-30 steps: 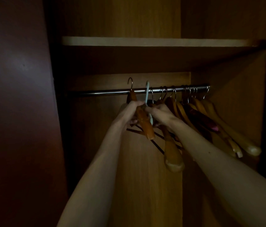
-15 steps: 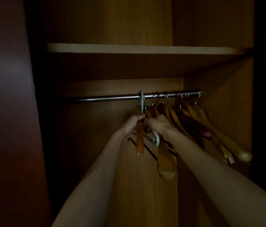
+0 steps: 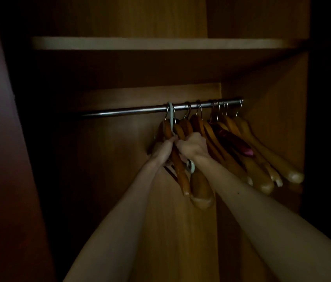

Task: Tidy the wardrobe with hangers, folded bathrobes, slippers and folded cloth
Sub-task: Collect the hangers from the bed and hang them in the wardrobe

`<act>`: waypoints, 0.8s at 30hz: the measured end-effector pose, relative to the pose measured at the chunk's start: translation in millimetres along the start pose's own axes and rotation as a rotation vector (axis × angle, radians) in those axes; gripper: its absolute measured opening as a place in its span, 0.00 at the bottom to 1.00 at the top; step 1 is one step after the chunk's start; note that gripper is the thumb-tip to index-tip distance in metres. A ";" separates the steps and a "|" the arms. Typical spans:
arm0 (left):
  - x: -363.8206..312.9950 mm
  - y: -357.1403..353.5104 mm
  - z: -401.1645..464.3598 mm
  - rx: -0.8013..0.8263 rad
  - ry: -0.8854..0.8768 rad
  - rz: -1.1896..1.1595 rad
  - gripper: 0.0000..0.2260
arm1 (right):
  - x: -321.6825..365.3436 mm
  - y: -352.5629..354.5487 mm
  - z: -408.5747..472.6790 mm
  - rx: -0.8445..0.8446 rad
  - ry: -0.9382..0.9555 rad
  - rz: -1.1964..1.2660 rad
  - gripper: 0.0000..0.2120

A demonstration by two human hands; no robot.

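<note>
Inside the dim wardrobe a metal rail carries several wooden hangers bunched at its right end. A pale green plastic hanger hooks over the rail at the left of the bunch. My left hand grips the leftmost wooden hanger just below its neck. My right hand is closed around the hangers beside it, touching the left hand. A dark red hanger hangs among the wooden ones.
A shelf runs across above the rail. The dark reddish wardrobe door stands at the left. The wardrobe's right side wall is close to the hangers. The left half of the rail is bare.
The leftmost wooden hanger and the green hanger have slid right along the rail and now sit against the bunch. Both hands moved right with them.
</note>
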State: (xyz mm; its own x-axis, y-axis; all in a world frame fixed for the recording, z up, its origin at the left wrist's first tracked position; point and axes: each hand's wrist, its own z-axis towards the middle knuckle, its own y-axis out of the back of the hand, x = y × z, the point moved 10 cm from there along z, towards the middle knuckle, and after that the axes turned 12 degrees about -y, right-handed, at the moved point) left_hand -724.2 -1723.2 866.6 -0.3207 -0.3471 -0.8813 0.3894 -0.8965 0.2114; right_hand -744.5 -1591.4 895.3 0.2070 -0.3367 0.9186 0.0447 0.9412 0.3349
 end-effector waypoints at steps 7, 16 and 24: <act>2.4 8.1 -53.9 -0.138 -0.192 0.282 0.22 | -17.0 19.2 -64.3 -0.155 0.207 -0.240 0.11; 159.2 -53.2 -190.9 -0.016 -0.024 0.416 0.08 | -184.3 43.6 -173.3 -0.140 0.384 0.007 0.08; 327.4 -212.4 -337.1 0.664 0.346 0.362 0.09 | -497.5 -17.3 -234.9 0.541 -0.393 -0.415 0.13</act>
State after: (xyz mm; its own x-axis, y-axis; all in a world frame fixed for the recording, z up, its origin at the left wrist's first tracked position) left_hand -620.8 -1553.6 390.7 0.0523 -0.6378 -0.7684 -0.2076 -0.7596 0.6164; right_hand -618.6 -1433.6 383.3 -0.0879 -0.7380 0.6691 -0.4605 0.6257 0.6297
